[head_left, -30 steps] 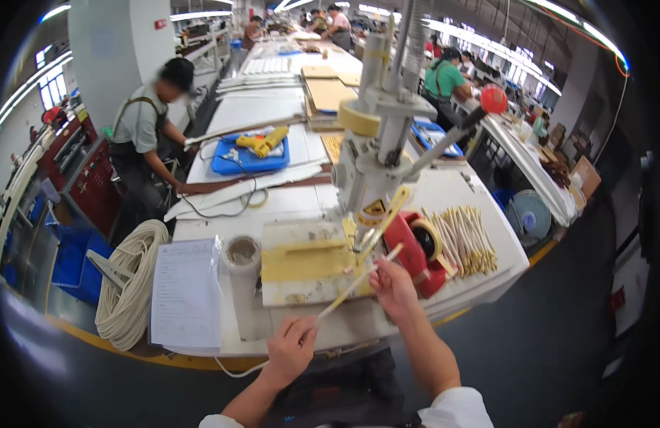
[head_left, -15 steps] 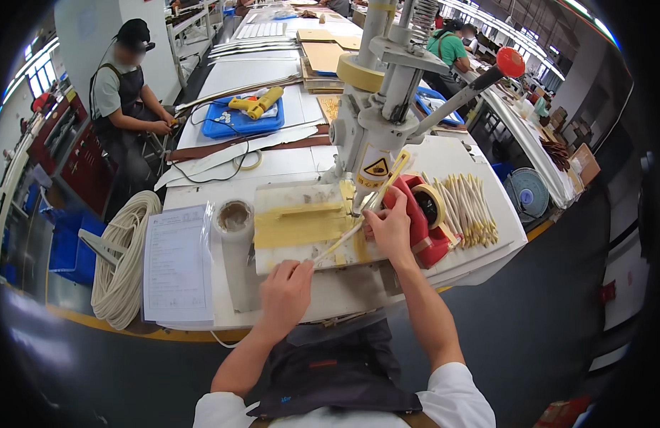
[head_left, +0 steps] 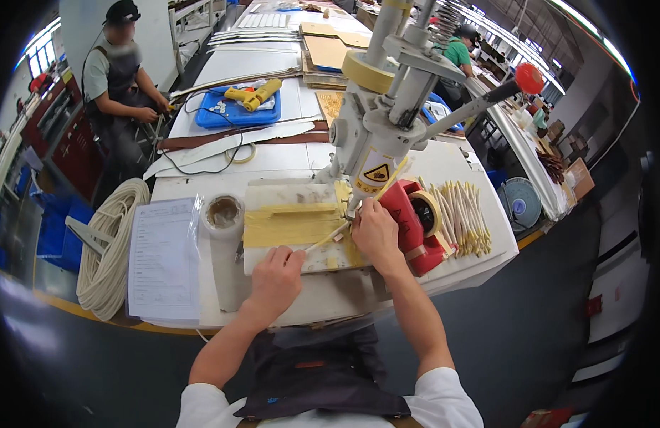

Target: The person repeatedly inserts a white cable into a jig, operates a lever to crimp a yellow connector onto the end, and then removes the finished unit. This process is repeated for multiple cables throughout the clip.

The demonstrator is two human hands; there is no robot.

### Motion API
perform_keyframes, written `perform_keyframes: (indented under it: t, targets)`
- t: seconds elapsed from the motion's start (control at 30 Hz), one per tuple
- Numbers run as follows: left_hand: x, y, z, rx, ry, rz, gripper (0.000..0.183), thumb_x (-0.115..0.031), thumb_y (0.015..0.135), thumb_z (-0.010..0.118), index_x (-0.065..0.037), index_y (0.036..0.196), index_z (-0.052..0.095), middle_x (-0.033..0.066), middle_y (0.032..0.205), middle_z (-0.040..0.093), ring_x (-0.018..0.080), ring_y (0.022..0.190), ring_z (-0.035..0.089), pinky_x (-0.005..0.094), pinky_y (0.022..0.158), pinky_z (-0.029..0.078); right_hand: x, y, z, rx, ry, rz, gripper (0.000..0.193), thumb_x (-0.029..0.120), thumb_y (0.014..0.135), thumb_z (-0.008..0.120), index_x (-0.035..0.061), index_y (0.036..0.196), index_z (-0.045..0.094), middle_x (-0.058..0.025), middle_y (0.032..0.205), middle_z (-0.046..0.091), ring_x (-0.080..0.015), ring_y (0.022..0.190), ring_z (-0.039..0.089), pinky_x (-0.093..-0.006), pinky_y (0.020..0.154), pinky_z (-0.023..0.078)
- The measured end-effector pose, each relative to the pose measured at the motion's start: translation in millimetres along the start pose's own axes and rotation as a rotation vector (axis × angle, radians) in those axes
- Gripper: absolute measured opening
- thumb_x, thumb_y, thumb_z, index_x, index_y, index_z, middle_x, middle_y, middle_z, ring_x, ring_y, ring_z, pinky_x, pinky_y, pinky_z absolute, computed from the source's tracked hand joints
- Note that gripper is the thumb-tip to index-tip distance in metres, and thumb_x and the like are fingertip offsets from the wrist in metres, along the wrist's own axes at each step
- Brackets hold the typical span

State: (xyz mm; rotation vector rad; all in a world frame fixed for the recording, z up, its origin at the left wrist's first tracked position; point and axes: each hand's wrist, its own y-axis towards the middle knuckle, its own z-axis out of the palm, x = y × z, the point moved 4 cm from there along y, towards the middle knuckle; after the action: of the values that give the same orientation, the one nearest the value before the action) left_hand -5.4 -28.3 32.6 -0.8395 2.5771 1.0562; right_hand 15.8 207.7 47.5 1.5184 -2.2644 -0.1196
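A thin white cord [head_left: 328,240] with yellow tape on it runs slanting across the work board [head_left: 256,261]. My left hand [head_left: 276,277] has its fingers closed on the near end, at the board's front edge. Farther along, my right hand [head_left: 376,232] is closed round the cord, right under the head of a grey lever press [head_left: 376,127]. The cord's yellow far end sticks up past this hand, in front of the press. Yellow tape [head_left: 290,225] covers much of the board. Just right of my right hand stands a red tape dispenser [head_left: 402,217].
Several yellow-tipped white cords [head_left: 462,214] lie right of the dispenser. To the left are a clear roll [head_left: 223,214], a sheet in a sleeve [head_left: 162,260] and a large cord coil [head_left: 109,250]. A blue tray [head_left: 237,114] holds a yellow glue gun [head_left: 257,95]. A co-worker [head_left: 119,93] sits far left.
My right hand has drawn nearer and left, and its fingers now wrap the cord below the press. My left hand keeps its hold at the near end. The view has shifted slightly.
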Motion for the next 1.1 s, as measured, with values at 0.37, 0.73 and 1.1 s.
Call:
perform_keyframes:
  t: [0.37,0.73,1.1]
  targets:
    - [-4.1,11.7,15.6,0.08,-0.085,0.061,0.021,-0.001,0.084,0.065,-0.002,0.105,0.065,0.0107,0.09,0.059,0.0289,0.085,0.061,0.0384,0.074,0.051,-13.5,0.6,5.1,-0.03,-0.033,-0.15,0.013,0.009,0.089,0.062,-0.0001,0.099,0.061,-0.022,0.106,0.062,-0.0409,0.086,0.068,-0.0509,0.074,0.056]
    - [-10.8,25.0,48.4,0.101,-0.076,0.098,0.019,-0.002,0.085,0.064,0.0,0.104,0.065,0.0106,0.089,0.058,0.0285,0.087,0.06,0.0388,0.078,0.052,-14.6,2.6,6.8,-0.037,0.01,-0.143,0.007,0.006,0.089,0.061,0.0007,0.094,0.061,-0.0191,0.1,0.063,-0.0409,0.088,0.066,-0.0506,0.075,0.054]
    - [-8.5,33.0,51.3,0.118,-0.179,0.08,0.018,-0.002,0.088,0.065,0.001,0.106,0.064,0.0129,0.091,0.057,0.0313,0.087,0.06,0.0412,0.079,0.051,-16.5,7.1,7.5,-0.058,0.055,-0.091,0.01,0.005,0.09,0.059,-0.003,0.093,0.063,-0.0237,0.097,0.065,-0.0464,0.086,0.066,-0.0538,0.076,0.055]
